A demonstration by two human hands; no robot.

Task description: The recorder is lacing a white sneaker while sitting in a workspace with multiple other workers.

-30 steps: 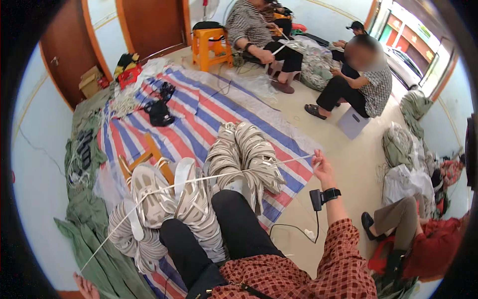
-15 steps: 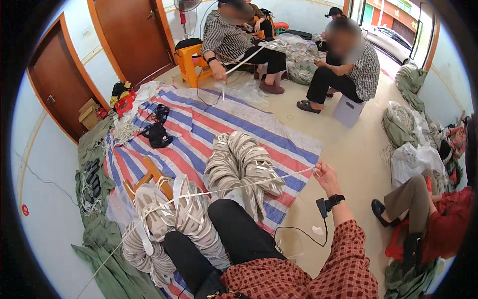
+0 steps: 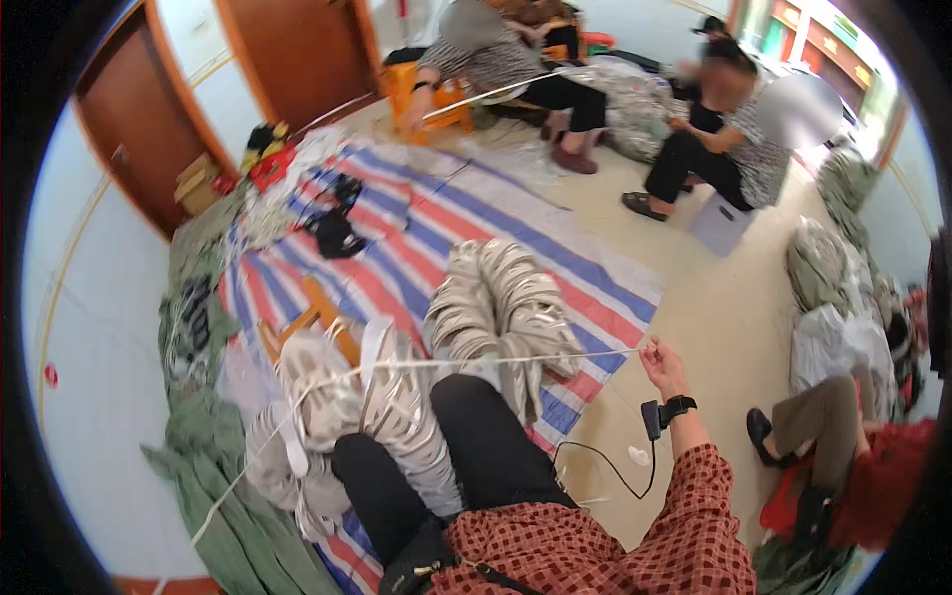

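Note:
My right hand (image 3: 662,367) is out to the right with its fingertips pinched on a long white cord (image 3: 535,359), which looks like a shoelace. The cord runs leftward over my knees and the grey-beige shoe uppers, then slopes down to the lower left. Nested shoe uppers (image 3: 407,436) stand against my legs, with another bundle of uppers (image 3: 317,392) left of them. Farther out, two curved rows of stacked uppers (image 3: 516,288) lie on the striped sheet (image 3: 397,208). My left hand is out of sight.
An orange wooden stool frame (image 3: 317,307) stands behind the near uppers. Green cloth (image 3: 208,466) lines the left wall. Co-workers sit at the back and right; one holds a white strip (image 3: 486,97). Sacks (image 3: 843,347) lie along the right wall. A black cable (image 3: 605,466) hangs from my wrist device.
The whole view has shifted and tilted. The cord's left part now bends down more steeply and stops at the lower left, while my right hand keeps its pinch.

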